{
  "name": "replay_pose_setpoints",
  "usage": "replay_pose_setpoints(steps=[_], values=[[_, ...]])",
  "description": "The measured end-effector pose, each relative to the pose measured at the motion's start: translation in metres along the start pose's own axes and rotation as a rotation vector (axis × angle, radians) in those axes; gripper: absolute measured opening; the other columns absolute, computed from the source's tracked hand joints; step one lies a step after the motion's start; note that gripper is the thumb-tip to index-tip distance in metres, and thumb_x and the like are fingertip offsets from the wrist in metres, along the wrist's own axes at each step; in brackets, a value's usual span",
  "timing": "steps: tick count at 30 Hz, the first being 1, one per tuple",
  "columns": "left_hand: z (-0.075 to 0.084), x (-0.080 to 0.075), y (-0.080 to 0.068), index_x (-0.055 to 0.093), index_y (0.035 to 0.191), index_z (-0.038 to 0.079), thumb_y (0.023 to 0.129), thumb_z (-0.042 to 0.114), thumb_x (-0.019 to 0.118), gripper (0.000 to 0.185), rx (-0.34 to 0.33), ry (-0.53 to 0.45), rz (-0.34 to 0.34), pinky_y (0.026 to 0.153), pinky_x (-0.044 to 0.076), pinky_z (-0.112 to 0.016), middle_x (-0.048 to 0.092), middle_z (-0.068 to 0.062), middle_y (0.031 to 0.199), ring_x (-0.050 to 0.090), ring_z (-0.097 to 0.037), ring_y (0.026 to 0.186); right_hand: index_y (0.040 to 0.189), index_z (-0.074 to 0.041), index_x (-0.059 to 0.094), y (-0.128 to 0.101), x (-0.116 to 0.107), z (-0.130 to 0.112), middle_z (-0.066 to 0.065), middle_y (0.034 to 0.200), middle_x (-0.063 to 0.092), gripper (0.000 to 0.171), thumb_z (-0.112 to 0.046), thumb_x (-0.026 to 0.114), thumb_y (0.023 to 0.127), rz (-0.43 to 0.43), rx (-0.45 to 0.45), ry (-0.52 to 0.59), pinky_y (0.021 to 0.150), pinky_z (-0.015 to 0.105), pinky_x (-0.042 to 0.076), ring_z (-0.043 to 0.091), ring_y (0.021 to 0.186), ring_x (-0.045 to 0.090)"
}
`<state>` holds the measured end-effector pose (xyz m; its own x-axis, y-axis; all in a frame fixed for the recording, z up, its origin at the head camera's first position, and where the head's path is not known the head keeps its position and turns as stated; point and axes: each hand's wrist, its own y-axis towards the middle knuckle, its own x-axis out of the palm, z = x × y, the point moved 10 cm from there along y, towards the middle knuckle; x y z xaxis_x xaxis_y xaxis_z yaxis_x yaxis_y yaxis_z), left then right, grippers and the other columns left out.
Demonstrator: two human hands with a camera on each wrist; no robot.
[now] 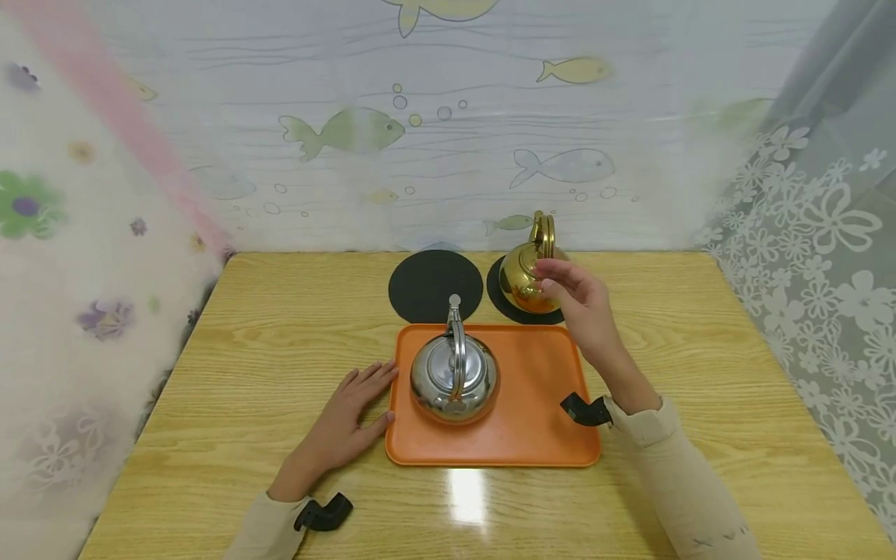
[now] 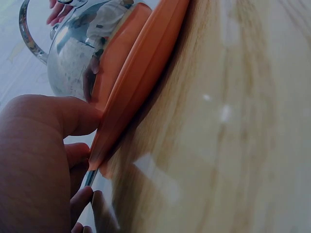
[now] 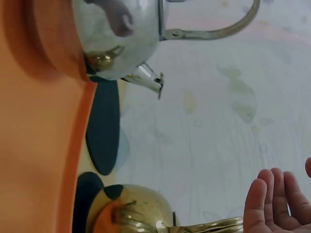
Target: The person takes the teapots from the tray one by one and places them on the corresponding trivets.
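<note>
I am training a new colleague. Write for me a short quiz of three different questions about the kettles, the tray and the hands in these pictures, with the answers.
1. True or false: the silver kettle stands on the orange tray.
2. The gold kettle sits on: A) the tray, B) a black round mat, C) bare table.
3. What does the left hand touch?

Key
1. True.
2. B; the other black mat is bare.
3. The tray's left edge, with flat fingers. The right hand hovers open near the gold kettle.
</note>
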<state>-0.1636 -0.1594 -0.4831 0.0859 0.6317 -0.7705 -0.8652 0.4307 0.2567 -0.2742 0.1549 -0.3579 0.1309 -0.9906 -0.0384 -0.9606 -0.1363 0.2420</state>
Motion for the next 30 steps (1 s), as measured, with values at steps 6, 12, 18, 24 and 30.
replay_pose_setpoints(steps=[6, 12, 18, 24, 30], values=[[-0.001, 0.001, 0.000, 0.049, 0.153, 0.011, 0.095, 0.029, 0.070, 0.064, -0.006, 0.000, -0.008, 0.119, 0.022, -0.063, 0.048, -0.007, 0.157, 0.040, -0.036, 0.147, 0.131, 0.016, 0.055, -0.012, 0.013, 0.006, -0.001, 0.112, 0.069, 0.034, -0.005, 0.050, 0.105, -0.066, 0.018, -0.004, 0.090, 0.024, 0.057, 0.011, 0.098, 0.069], [0.001, 0.000, 0.000, 0.049, 0.153, 0.011, 0.096, 0.028, 0.069, 0.063, -0.006, -0.016, -0.009, 0.119, 0.022, -0.064, 0.048, -0.006, 0.157, 0.040, -0.036, 0.147, 0.132, 0.019, 0.053, -0.026, 0.032, 0.015, 0.001, 0.111, 0.069, 0.038, -0.008, 0.044, 0.107, -0.109, 0.050, 0.123, 0.088, 0.026, 0.059, 0.013, 0.096, 0.069], [0.000, 0.001, 0.000, 0.048, 0.153, 0.011, 0.096, 0.029, 0.069, 0.063, -0.004, -0.006, -0.009, 0.119, 0.022, -0.064, 0.048, -0.006, 0.157, 0.040, -0.035, 0.147, 0.132, 0.018, 0.054, -0.039, 0.052, 0.025, -0.005, 0.110, 0.071, 0.040, -0.011, 0.043, 0.107, -0.185, 0.089, 0.122, 0.090, 0.024, 0.057, 0.014, 0.100, 0.068], [-0.002, 0.002, 0.000, 0.048, 0.153, 0.012, 0.096, 0.030, 0.069, 0.064, -0.004, 0.004, -0.011, 0.119, 0.022, -0.063, 0.048, -0.006, 0.157, 0.040, -0.035, 0.147, 0.131, 0.017, 0.055, -0.048, 0.065, 0.025, 0.000, 0.113, 0.070, 0.039, -0.012, 0.045, 0.107, -0.233, 0.115, 0.130, 0.092, 0.026, 0.057, 0.017, 0.102, 0.067], [-0.003, 0.002, 0.000, 0.048, 0.153, 0.014, 0.096, 0.031, 0.069, 0.064, -0.026, -0.012, -0.024, 0.121, 0.020, -0.060, 0.047, -0.003, 0.158, 0.038, -0.031, 0.149, 0.131, 0.018, 0.054, -0.055, 0.076, 0.023, 0.016, 0.120, 0.067, 0.041, -0.014, 0.044, 0.108, -0.268, 0.118, 0.146, 0.091, 0.027, 0.058, 0.020, 0.103, 0.067]])
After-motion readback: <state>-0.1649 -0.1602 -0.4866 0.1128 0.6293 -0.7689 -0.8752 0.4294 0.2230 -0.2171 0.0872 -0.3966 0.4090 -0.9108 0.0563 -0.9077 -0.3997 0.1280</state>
